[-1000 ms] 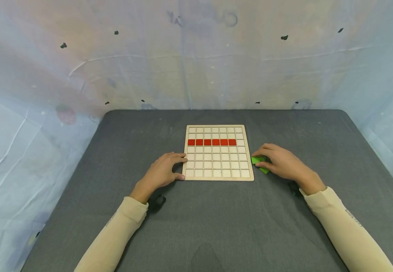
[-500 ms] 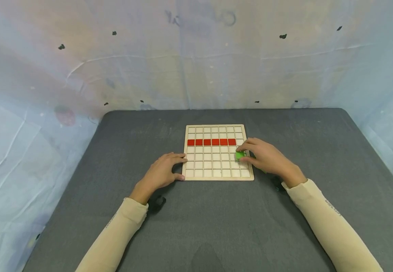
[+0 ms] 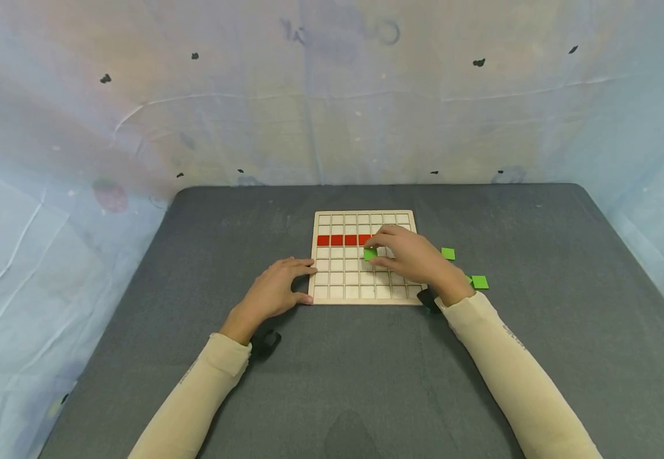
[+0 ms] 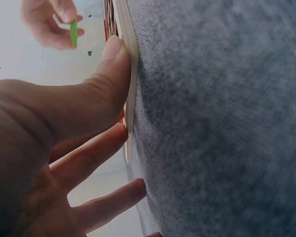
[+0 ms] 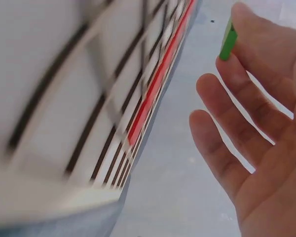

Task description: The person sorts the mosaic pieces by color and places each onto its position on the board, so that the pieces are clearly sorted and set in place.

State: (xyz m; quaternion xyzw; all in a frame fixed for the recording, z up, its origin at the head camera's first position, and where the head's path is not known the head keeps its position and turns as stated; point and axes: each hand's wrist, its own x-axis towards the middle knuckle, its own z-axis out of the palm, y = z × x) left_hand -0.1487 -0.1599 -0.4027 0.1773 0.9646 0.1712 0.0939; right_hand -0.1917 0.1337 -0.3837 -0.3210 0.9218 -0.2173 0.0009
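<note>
A wooden grid board point(image 3: 344, 302) lies flat on the table, with several red square tiles point(image 3: 337, 240) in one row of its cells. My left hand point(image 3: 271, 290) rests at the board's left edge. In the left wrist view its thumb presses on the rim and its fingers reach out fairly straight along the side. Over the middle of the board, my right hand point(image 3: 409, 255) pinches a green square tile point(image 3: 370, 254) between thumb and fingertips. The right wrist view shows this tile point(image 5: 229, 43) held edge-on above the cells, the other fingers spread loosely. The right hand covers part of the red row.
To the right of the board lie loose green tiles, one farther back point(image 3: 448, 254) and one nearer point(image 3: 480, 282); another is partly hidden by the right wrist. The grey table point(image 3: 332, 376) ends at a back edge against a pale hanging cloth point(image 3: 332, 127).
My right hand has moved left from the green tiles beside the board to over its middle, carrying one green tile. Several green tiles it covered now show. The left hand has not moved.
</note>
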